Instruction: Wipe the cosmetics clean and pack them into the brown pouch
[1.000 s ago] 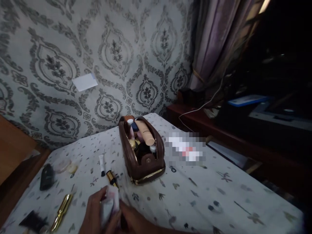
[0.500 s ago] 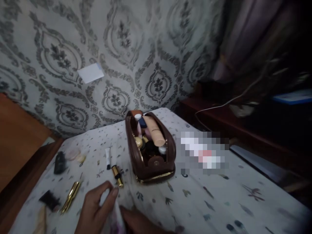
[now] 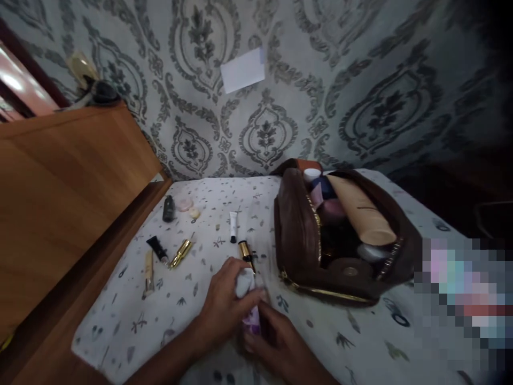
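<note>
Both my hands are closed around a small white and purple bottle (image 3: 250, 316) with a rounded whitish top. My left hand (image 3: 226, 299) grips its upper part, and my right hand (image 3: 276, 337) holds it lower down. What the bottle contains cannot be read. Just beyond my fingers lies a gold and black lipstick-like tube (image 3: 245, 252), partly covered by my left hand. To the right stands a brown cosmetic bag (image 3: 296, 230), unzipped, with a beige squeeze tube (image 3: 360, 211), a white-capped container (image 3: 311, 174) and other items inside.
On the patterned cloth (image 3: 192, 315) lie a small white tube (image 3: 233, 226), a gold tube (image 3: 181, 253), a black tube (image 3: 157, 249), a beige tube (image 3: 148, 272) and a dark bottle (image 3: 169, 208). A wooden panel (image 3: 80, 176) borders the left. A blurred patch covers the right.
My view has turned left and moved closer, so the bag appears larger and further right. Both hands, still on the bottle, now show nearer the middle of the view.
</note>
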Demonstrator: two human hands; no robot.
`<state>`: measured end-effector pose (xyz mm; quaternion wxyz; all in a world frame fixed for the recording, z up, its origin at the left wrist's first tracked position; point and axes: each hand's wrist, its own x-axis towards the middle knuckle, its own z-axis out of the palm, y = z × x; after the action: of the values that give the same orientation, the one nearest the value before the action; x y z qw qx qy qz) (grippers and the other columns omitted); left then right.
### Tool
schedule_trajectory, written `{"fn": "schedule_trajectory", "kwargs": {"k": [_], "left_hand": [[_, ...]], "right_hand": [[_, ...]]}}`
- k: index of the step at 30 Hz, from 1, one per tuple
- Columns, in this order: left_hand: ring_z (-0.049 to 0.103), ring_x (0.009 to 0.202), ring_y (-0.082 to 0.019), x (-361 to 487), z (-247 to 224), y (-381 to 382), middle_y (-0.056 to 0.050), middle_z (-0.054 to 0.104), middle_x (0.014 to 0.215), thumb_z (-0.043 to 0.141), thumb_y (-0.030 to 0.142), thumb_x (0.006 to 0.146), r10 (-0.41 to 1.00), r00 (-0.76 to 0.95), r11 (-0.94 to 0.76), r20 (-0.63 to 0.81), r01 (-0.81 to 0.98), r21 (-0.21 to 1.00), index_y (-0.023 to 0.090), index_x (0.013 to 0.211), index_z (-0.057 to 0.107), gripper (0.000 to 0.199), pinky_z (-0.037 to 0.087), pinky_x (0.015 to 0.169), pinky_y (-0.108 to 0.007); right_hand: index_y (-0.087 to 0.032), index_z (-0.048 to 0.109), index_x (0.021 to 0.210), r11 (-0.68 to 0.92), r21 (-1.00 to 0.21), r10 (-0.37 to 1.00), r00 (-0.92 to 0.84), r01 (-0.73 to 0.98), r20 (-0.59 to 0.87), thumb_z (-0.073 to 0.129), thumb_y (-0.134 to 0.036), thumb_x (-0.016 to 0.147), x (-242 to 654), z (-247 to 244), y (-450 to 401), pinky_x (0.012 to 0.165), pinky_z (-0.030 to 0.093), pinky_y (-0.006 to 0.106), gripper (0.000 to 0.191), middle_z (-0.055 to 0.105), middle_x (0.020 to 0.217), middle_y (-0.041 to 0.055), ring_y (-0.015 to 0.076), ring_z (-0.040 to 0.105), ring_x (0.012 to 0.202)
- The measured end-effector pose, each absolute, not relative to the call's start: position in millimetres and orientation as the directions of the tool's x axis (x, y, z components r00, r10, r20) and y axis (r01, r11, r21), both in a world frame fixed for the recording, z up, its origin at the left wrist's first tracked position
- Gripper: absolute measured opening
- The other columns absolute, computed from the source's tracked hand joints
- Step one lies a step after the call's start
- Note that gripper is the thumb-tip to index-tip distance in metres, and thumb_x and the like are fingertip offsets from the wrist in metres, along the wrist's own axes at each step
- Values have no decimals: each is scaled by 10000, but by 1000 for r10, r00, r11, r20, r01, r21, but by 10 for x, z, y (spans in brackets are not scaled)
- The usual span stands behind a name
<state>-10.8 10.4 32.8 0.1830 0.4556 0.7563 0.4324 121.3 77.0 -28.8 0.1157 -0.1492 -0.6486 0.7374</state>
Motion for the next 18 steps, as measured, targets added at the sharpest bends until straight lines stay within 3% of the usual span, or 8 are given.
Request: {"fn": "schedule_trajectory", "kwargs": {"k": [2, 5, 10, 12, 16, 18], "left_hand": [[553, 754, -158, -166, 354, 96, 20, 584, 771, 633, 320, 842, 834, -537, 170, 126, 467, 868, 188, 840, 588, 139, 421, 720, -264], [508, 676, -133, -216, 361, 67, 43, 547, 690, 596, 367, 873, 821, -560, 124, 112, 366, 922, 185, 798, 585, 197, 408, 666, -243], [577, 906, -173, -217, 295, -64, -7, 628, 945, 597, 330, 856, 765, -635, 84, 111, 268, 960, 188, 1017, 599, 214, 452, 824, -267], [578, 916, -171, -207, 257, -132, -12, 607, 981, 615, 309, 839, 745, -662, 75, 82, 205, 976, 198, 1100, 570, 287, 470, 815, -268], [563, 743, -122, -180, 180, -239, 14, 561, 955, 699, 289, 751, 688, -723, 69, -70, -30, 997, 232, 1202, 477, 506, 481, 616, -219], [534, 617, -102, -161, 142, -263, 23, 570, 907, 721, 337, 719, 667, -720, 76, -193, -193, 978, 238, 1203, 450, 563, 415, 469, -192]], "right_hand": [[-186, 565, 1168, -193, -981, 351, -934, 2, -71, 680, -488, 794, 1195, -279, 764, 828, 518, 366, 494, 659, 1011, 78, 218, 622, 900], [-218, 544, 1065, -301, -953, 322, -939, 22, -123, 718, -511, 785, 1193, -258, 747, 802, 520, 336, 441, 646, 979, 56, 200, 623, 889], [-229, 590, 1066, -349, -937, 295, -945, 30, -140, 716, -576, 781, 1198, -258, 745, 759, 543, 331, 466, 666, 986, 73, 210, 641, 892], [-229, 611, 1109, -341, -940, 298, -945, 29, -138, 707, -598, 780, 1192, -245, 752, 771, 556, 351, 503, 679, 1035, 95, 228, 652, 920], [-229, 619, 1157, -305, -952, 314, -941, 30, -130, 710, -567, 799, 1167, -202, 739, 835, 558, 373, 501, 689, 1080, 106, 228, 659, 956], [-229, 612, 1166, -299, -954, 335, -936, 8, -113, 717, -546, 801, 1143, -188, 721, 875, 548, 379, 495, 687, 1117, 109, 235, 657, 1006]]}}
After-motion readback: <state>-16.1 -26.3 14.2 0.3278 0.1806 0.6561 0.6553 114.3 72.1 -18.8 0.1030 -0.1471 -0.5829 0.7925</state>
